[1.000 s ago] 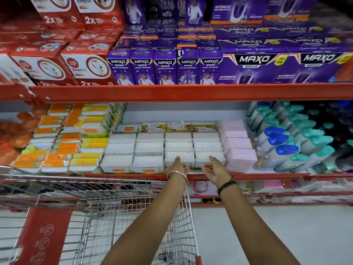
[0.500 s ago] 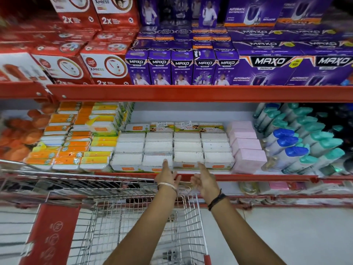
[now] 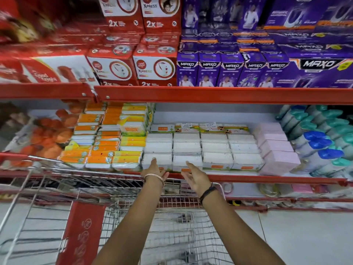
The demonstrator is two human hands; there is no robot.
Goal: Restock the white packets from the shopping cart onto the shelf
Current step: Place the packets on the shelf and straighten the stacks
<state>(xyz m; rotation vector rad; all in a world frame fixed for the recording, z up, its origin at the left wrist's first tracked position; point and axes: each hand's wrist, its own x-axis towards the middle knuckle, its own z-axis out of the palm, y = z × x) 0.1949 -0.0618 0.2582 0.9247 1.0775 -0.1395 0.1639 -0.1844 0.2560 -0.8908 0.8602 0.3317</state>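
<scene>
White packets (image 3: 215, 148) lie in tidy rows and stacks on the middle red shelf (image 3: 248, 177), between orange packs and pink boxes. My left hand (image 3: 154, 168) is open, its fingertips at the front-left white packet. My right hand (image 3: 194, 175) is open too, fingers spread, just in front of the neighbouring front packet at the shelf edge. Neither hand holds anything. The wire shopping cart (image 3: 114, 188) stands below my arms against the shelf; its basket floor shows through the mesh and I see no white packets in it.
Orange and yellow packs (image 3: 107, 148) fill the shelf to the left, pink boxes (image 3: 277, 150) and blue- and teal-capped bottles (image 3: 321, 142) to the right. Red and purple cartons (image 3: 210, 71) line the shelf above. A red panel (image 3: 82, 232) hangs inside the cart. White floor lies at right.
Both hands slid left along the shelf front, from the right-hand white columns to the left-hand ones, and drew back slightly from the packets. The view also shifted left.
</scene>
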